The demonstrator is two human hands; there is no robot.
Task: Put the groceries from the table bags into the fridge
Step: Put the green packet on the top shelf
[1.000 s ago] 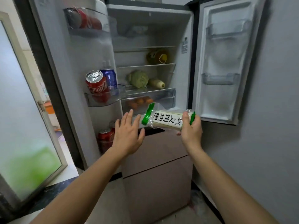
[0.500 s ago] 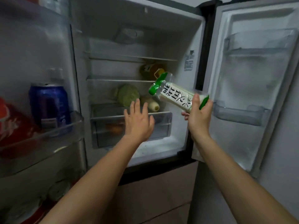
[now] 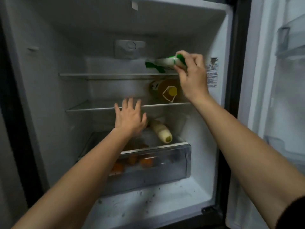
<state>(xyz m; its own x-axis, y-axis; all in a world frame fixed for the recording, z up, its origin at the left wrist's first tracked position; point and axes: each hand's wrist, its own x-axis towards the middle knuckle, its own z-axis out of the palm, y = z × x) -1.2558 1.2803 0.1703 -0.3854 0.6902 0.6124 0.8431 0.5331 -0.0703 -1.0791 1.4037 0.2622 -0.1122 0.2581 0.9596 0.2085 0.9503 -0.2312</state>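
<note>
The fridge stands open in front of me. My right hand [image 3: 192,75] grips the near end of a white packet with green ends [image 3: 162,64], which lies across the right side of the top glass shelf [image 3: 102,74]. My left hand [image 3: 129,115] is open with fingers spread, held just in front of the middle glass shelf [image 3: 92,108], and holds nothing.
An amber bottle with a yellow cap [image 3: 166,90] lies on the middle shelf under the packet. A pale white radish [image 3: 160,132] rests above the clear drawer [image 3: 153,167], which holds orange fruit. The open right door [image 3: 279,96] has bare bins.
The view moved closer into the fridge. My right hand lifted the packet from mid height up onto the top shelf. My left hand rose a little toward the middle shelf.
</note>
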